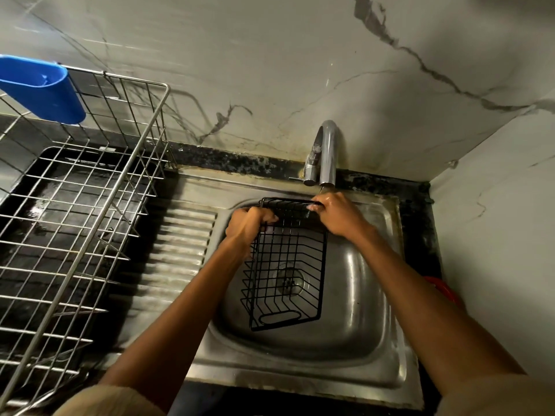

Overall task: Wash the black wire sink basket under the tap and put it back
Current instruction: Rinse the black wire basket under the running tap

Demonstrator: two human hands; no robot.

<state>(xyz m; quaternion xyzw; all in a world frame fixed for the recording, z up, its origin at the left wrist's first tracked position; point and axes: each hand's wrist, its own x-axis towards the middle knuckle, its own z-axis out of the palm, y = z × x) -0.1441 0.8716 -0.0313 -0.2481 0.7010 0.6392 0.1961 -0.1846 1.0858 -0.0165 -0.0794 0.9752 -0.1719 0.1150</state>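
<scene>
Hands first: my left hand [247, 225] grips the far left corner of the black wire basket [288, 265], with its fingers curled round the top wire. My right hand [335, 213] grips the far right corner the same way, and it looks wet and shiny.

I hold the basket up over the sink [375, 325]. It is tipped, so the far end is high, close under the tap [326, 154], and the near end hangs down low in the bowl. I can see the drain [289, 280] through its wires.

I cannot tell for sure if water is running. I see no clear stream, only a small glint just under the spout by my right hand.

I think the washing is in the middle. The basket is at the tap, so that part has started. I cannot tell if all of it has been rinsed, and the low end looks far from the spout. Putting the basket back is not yet done, and I cannot tell where its place is.

On the left stands a big silver dish rack [75, 220] with a blue cup holder [42, 88] hooked on it.
</scene>
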